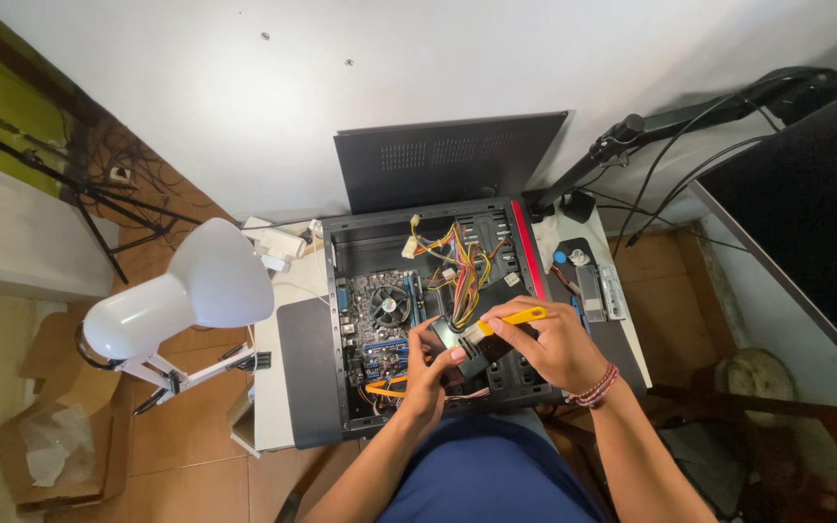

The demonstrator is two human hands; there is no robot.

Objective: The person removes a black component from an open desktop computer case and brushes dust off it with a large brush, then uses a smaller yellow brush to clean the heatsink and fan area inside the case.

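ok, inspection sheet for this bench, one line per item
Surface: white table, dark mat under an open PC case.
Job's things: small dark drive-like part over the case; yellow-handled tool.
Clutter: white desk lamp, small parts right of the case.
Grippers: left hand on the part; right hand holds part and tool.
Cables: coloured power wires inside the case.
Surroundings: side panel against wall, monitor arm, cardboard box.

Small dark drive-like block, yellow-handled tool across it, above open case.
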